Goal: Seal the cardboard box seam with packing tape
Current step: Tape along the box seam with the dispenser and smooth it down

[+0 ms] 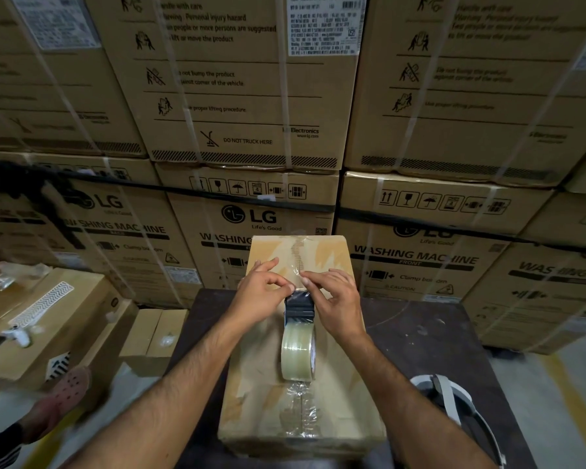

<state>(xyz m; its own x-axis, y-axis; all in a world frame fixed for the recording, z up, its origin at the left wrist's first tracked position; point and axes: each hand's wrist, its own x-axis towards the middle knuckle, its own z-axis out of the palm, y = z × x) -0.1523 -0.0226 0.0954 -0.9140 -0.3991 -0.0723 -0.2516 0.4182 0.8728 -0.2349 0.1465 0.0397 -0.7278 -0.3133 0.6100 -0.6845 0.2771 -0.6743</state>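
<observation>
Both hands (pixel 298 299) pinch tape (pixel 298 346) atop closed box (pixel 261 401).

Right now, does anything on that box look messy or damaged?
Yes. The clear tape on the near end of the cardboard box is crumpled and wrinkled, and pale torn patches mark its far top.

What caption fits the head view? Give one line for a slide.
Both hands pinch clear tape at the black dispenser atop a brown cardboard box.
</observation>
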